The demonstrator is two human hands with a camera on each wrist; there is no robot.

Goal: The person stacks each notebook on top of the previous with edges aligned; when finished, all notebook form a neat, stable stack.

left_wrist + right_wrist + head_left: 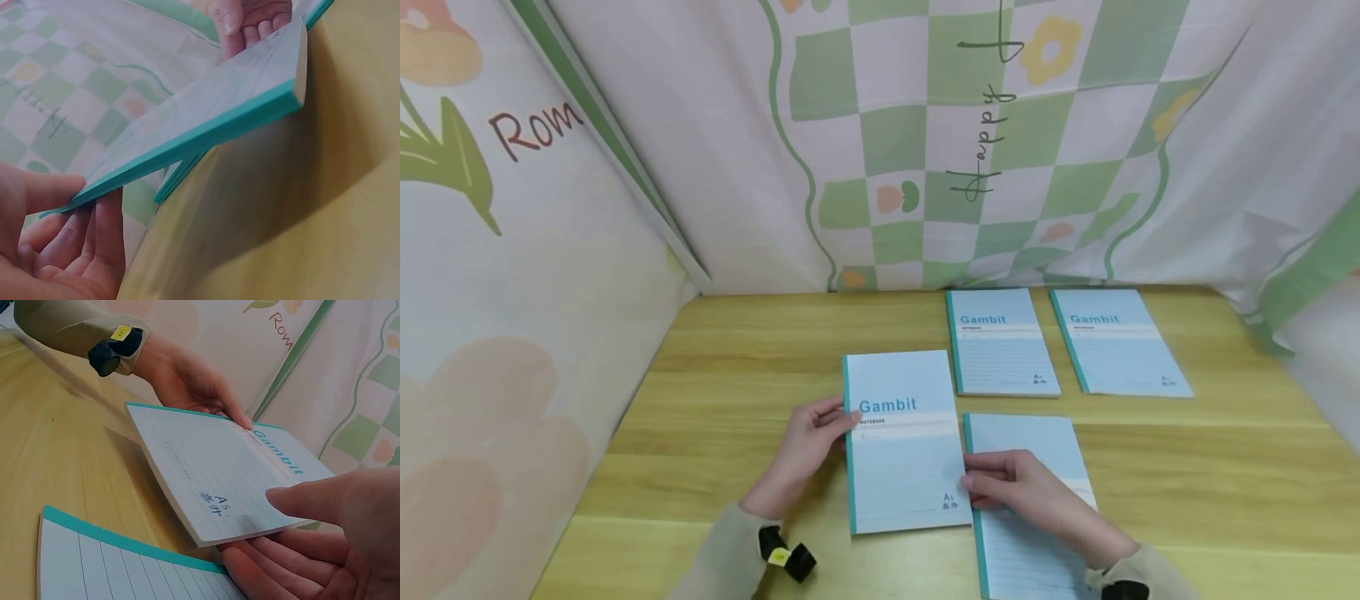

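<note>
A pale blue Gambit notebook [902, 467] with a teal spine is held between both hands, raised off the table with a shadow under it in the left wrist view. My left hand [808, 442] pinches its spine edge, thumb on the cover and fingers beneath. On the opposite edge, my right hand [1026, 492] grips near the lower corner, thumb [300, 499] over the cover and fingers under it. Below the right hand lies a second notebook [1030, 550], partly covered by that hand. Two further notebooks rest behind, one at centre [1003, 358] and one to its right [1123, 358].
The wooden table [730, 358] ends at a hanging curtain [895, 142] with a green checked print along the back. Another printed cloth [512, 292] hangs down the left side. Black wristbands, one with a yellow tag [779, 556], sit over the sleeves.
</note>
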